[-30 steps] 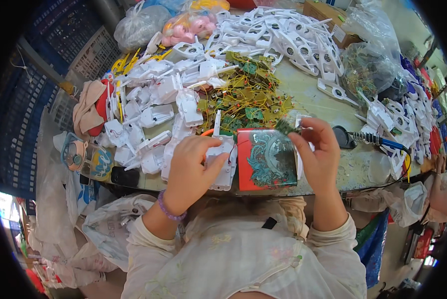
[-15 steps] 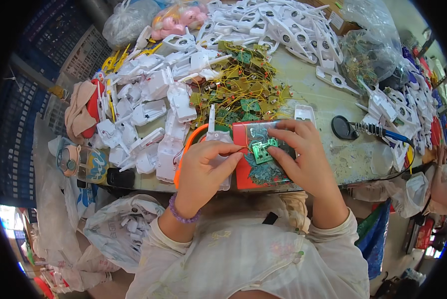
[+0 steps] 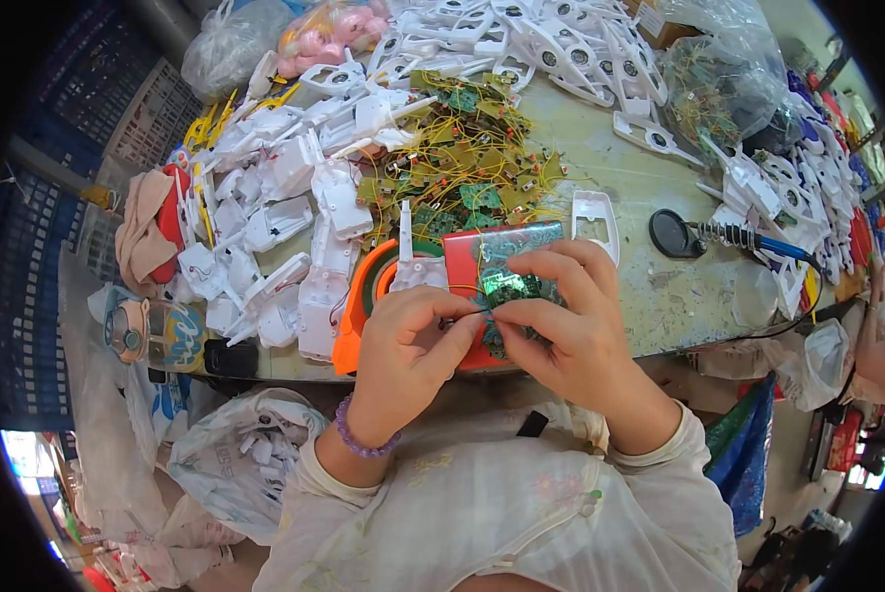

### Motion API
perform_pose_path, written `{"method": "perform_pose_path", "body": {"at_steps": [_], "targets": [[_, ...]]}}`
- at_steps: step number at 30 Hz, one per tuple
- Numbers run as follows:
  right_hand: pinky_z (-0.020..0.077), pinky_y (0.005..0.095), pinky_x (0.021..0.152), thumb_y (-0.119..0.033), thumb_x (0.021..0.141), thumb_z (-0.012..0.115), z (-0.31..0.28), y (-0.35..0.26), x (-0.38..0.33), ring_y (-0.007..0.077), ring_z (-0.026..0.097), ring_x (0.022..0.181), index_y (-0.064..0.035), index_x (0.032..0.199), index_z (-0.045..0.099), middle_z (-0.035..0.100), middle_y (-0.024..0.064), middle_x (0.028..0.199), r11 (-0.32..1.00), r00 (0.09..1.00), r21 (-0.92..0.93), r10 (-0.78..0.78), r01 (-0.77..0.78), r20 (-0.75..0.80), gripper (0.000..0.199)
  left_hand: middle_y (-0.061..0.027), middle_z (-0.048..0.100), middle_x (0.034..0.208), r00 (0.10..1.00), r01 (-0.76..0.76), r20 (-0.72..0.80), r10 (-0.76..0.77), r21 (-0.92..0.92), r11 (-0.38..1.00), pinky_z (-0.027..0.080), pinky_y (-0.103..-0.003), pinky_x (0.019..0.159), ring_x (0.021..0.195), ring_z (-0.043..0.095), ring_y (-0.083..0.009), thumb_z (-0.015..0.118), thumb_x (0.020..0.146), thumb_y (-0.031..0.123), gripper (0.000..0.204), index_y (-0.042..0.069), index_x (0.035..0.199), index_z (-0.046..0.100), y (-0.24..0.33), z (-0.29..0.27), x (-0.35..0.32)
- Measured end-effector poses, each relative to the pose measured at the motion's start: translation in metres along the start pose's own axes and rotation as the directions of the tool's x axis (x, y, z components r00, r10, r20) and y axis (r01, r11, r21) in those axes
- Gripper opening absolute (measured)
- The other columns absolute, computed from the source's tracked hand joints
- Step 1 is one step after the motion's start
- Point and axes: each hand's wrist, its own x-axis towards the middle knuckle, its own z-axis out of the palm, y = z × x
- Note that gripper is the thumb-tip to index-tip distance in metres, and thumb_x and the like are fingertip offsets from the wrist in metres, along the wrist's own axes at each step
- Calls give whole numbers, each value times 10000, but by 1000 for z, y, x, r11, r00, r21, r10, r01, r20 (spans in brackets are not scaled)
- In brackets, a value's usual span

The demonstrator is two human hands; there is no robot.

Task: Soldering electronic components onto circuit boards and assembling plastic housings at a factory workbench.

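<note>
My left hand [image 3: 418,335], with a purple bead bracelet on its wrist, is closed in a pinch at the left side of a small green circuit board [image 3: 506,283]. A thin yellow wire shows beside its fingertips, but what they grip is hidden. The thumb and forefinger of my right hand [image 3: 576,321] are pinched against the left fingertips, at the board's near left corner; what lies between them is too small to make out. Under the board is a red block [image 3: 460,259] with a grey-green, littered top. A white plastic housing [image 3: 420,268] stands just left of it.
An orange ring-shaped thing [image 3: 348,331] lies by my left hand. Behind are heaped wired circuit boards [image 3: 462,168] and white plastic housings [image 3: 284,222]. To the right are a white frame [image 3: 594,215], a round black dish [image 3: 671,234] and a blue-handled soldering iron [image 3: 783,247] in a coil holder.
My right hand has moved left and nearer to me, from resting over the board to a pinch meeting my left fingertips. The whole view has shifted slightly.
</note>
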Motion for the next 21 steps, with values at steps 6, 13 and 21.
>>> {"method": "perform_pose_path", "body": {"at_steps": [6,13,21], "targets": [[426,519,957,-122,606,758,-8,-14,-17,300,538,1081,-107,864,671,594,86,1167,991,985,11,-133,133,108,273,-50,673,769,997,78,2,-78,33,996,427,-331,730,713,610,-212,734,803,75,94,51,891,707,2,-1,-5],[457,478,929,-106,661,772,-11,-14,-33,301,558,1072,-88,899,683,610,91,1161,994,990,43,-105,102,93,255,-82,682,1151,852,-523,224,473,389,758,504,-407,895,1033,650,-292,758,718,48,169,43,863,672,-9,-6,20],[484,433,855,-30,677,774,-29,10,-38,325,587,1021,-66,951,704,654,95,1099,990,986,4,141,-141,-88,286,-101,691,1116,883,-470,211,420,388,793,547,-359,748,926,683,-281,758,705,6,185,43,860,665,-2,2,10]]}}
